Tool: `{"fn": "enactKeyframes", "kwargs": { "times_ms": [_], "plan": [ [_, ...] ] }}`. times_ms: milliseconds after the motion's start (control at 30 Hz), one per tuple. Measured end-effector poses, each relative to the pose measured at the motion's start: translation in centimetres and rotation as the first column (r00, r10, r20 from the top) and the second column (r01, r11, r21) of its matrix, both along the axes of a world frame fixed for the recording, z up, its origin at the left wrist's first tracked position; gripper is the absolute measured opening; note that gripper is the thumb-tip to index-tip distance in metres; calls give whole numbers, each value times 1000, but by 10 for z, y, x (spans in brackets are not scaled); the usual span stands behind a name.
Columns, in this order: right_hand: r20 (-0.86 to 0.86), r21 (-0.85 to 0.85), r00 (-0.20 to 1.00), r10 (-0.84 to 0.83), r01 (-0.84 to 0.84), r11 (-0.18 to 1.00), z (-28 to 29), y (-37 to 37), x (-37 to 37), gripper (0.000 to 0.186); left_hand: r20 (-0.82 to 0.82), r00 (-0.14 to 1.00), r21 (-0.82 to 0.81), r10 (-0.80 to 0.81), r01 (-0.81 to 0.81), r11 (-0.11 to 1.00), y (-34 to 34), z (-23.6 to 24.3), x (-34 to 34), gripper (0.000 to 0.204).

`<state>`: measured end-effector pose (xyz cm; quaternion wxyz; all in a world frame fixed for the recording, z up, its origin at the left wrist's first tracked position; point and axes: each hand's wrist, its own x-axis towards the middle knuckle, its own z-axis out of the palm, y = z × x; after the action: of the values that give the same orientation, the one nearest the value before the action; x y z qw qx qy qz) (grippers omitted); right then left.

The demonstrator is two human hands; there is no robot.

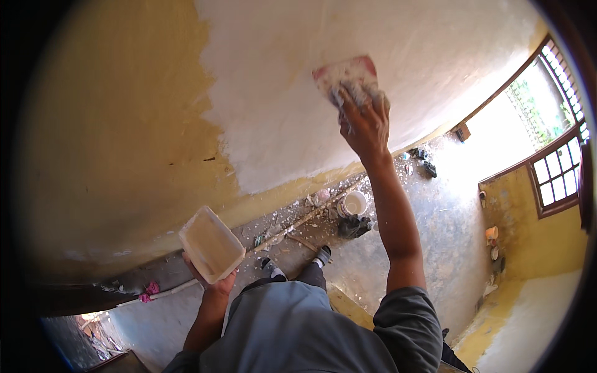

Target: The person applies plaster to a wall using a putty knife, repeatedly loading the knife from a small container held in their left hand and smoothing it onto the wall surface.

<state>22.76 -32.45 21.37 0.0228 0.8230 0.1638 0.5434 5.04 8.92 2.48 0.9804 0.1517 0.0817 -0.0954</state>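
Raised in front of me is my right hand (367,127), its fingers closed on a flat putty spreader (353,69) with a reddish, smeared face. The spreader lies against the wall, on the area coated with white filler (267,118). Pale paste covers the fingers of that hand. Lower down on the left, my left hand (219,285) supports a translucent rectangular plastic tub (229,265) from below. The tub tilts so its inside shows, with a pale film on its walls. Most of the left fingers are hidden beneath it.
Bare yellow wall (118,124) borders the white coat on the left. Along its foot lie a long pole (305,219), a white bucket (353,204), a black plastic bag (354,227) and scattered debris. A barred window (559,174) is at the right.
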Motion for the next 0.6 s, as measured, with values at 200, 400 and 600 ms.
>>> {"fn": "enactKeyframes", "kwargs": {
  "times_ms": [200,400,600],
  "plan": [
    [-82,91,995,-54,61,994,-69,-58,-19,46,39,999,-53,9,-7,999,-18,8,4,78],
    [8,206,996,-84,81,975,-91,-19,44,46,-35,999,-52,18,-20,998,-68,28,9,75],
    [-36,737,983,-179,147,660,-98,-33,-2,42,62,992,-95,114,-107,990,-96,26,7,79]
  ]
}}
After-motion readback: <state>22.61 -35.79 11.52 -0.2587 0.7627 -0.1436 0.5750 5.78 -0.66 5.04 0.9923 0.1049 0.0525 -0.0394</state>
